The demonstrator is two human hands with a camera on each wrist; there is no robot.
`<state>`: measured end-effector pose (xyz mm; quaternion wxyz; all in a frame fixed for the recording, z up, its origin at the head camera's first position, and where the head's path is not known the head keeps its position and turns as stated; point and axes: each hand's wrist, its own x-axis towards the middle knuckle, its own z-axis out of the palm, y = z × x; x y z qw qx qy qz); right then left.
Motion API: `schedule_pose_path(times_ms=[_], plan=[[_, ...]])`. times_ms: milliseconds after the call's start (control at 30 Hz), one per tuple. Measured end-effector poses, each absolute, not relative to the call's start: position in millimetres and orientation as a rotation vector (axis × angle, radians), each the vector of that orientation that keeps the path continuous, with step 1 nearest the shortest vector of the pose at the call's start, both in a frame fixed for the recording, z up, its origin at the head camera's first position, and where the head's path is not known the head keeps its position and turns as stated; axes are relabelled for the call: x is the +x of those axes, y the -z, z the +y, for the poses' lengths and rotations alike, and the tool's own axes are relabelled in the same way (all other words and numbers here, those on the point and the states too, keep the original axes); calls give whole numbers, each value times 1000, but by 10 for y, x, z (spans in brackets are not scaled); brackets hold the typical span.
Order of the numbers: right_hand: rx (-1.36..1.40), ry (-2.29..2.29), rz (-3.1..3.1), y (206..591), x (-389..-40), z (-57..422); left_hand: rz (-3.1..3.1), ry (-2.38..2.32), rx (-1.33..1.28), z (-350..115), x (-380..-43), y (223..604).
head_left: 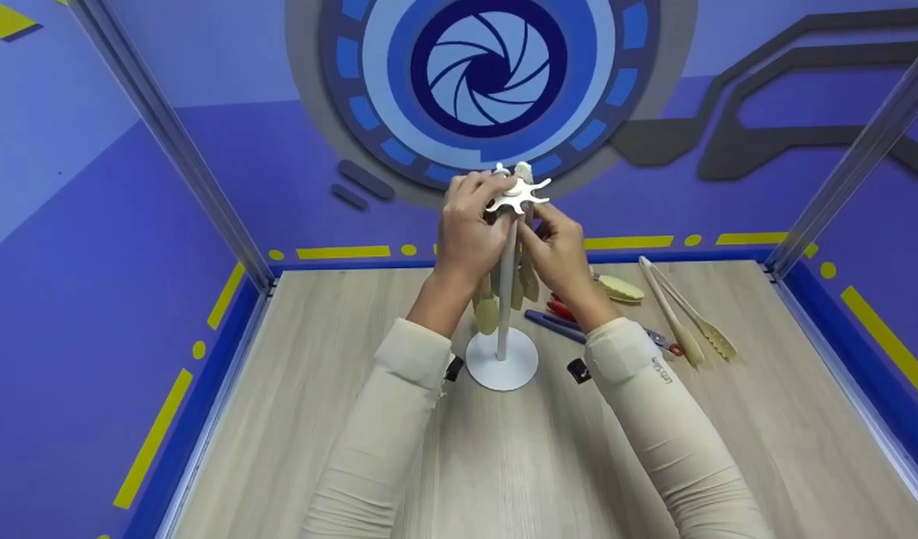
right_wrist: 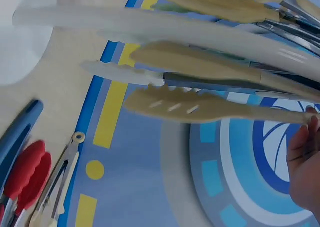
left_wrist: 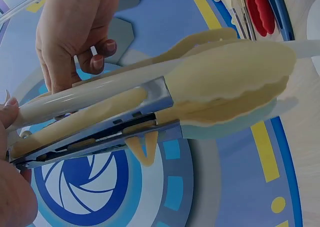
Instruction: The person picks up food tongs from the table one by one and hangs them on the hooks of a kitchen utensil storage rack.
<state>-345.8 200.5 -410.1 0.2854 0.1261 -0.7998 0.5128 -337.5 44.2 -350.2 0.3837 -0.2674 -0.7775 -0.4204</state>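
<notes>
A stand has a white hooked top [head_left: 523, 196], a pale post [head_left: 507, 292] and a round white base [head_left: 515, 374]. Several tongs hang around the post, among them beige-tipped tongs [left_wrist: 230, 72] with metal arms on the left side. My left hand [head_left: 465, 221] grips the stand at its top, fingers over the hooks and thumb near the post. On the other side, my right hand [head_left: 562, 243] pinches the upper end of beige slotted tongs [right_wrist: 175, 107], just under the hooks. The fingers partly hide that end; the slotted head points down.
On the table right of the stand lie blue tongs [head_left: 552, 323], red-tipped tongs [right_wrist: 30, 177], yellowish tongs [head_left: 620, 289] and long beige tongs [head_left: 672, 314]. My right forearm passes over some of them. Blue panels [head_left: 227, 165] enclose the table at the back and sides.
</notes>
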Motion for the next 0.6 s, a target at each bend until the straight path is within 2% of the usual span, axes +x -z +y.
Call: schedule_pose_path(times_ms=[600], plan=[[300,-1404,-2119,4146,-3406,2041,-2030,1030,-648,533,-3373,3510]])
